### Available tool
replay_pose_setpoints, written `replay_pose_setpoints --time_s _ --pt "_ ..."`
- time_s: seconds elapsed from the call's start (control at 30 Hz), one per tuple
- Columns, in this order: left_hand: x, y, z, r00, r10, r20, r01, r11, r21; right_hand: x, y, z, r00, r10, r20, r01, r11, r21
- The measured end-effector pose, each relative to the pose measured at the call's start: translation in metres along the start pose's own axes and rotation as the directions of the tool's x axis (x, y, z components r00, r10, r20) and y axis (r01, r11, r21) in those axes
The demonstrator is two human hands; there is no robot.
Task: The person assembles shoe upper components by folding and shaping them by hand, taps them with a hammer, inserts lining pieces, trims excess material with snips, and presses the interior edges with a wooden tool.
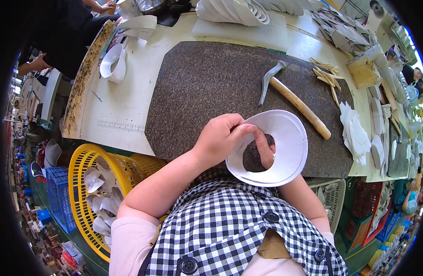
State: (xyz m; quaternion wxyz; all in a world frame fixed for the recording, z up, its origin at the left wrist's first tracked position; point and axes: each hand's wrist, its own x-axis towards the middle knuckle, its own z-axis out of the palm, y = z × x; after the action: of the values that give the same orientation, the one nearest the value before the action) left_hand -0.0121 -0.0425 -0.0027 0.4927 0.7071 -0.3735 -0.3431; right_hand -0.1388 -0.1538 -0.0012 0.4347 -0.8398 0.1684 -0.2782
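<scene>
Over the dark board's (197,83) near part, a white ring (290,145) bearing faint, illegible print is being pinched at its left rim by the left hand (219,139); the right hand (267,156) is being mostly hidden, its grip untellable. Farther right, a hammer (288,94) is being supported; left, a ruler scale (121,125) is being displayed.

The right hand (266,155) is mostly hidden behind the smooth white round band (289,158); a bit peeks through the hole. Grey marks on the band are too small to read. The top edge cuts off the stack of curved white sheets (229,11) and the person in black clothes (59,41).
</scene>
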Motion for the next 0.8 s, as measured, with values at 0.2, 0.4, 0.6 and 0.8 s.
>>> replay_pose_setpoints --time_s 0.2,0.4,0.6,0.8 --pt "0.009 -0.007 -0.002 0.997 0.046 -0.062 -0.038 0.991 0.132 -0.002 0.030 0.017 0.991 0.084 -0.105 -0.071 0.989 0.127" --pt "-0.027 0.005 0.001 0.875 0.483 0.009 -0.477 0.860 0.182 -0.004 0.033 0.019 0.988 0.109 -0.110 -0.102 0.992 0.073" --pt "-0.040 -0.003 0.030 0.811 0.584 0.034 -0.582 0.799 0.149 0.008 0.010 0.015 0.986 0.094 -0.139 -0.092 0.996 0.023" --pt "-0.044 0.007 0.025 0.761 0.644 0.073 -0.631 0.711 0.310 0.010 0.021 0.015 0.959 0.137 -0.248 -0.146 0.989 -0.017"
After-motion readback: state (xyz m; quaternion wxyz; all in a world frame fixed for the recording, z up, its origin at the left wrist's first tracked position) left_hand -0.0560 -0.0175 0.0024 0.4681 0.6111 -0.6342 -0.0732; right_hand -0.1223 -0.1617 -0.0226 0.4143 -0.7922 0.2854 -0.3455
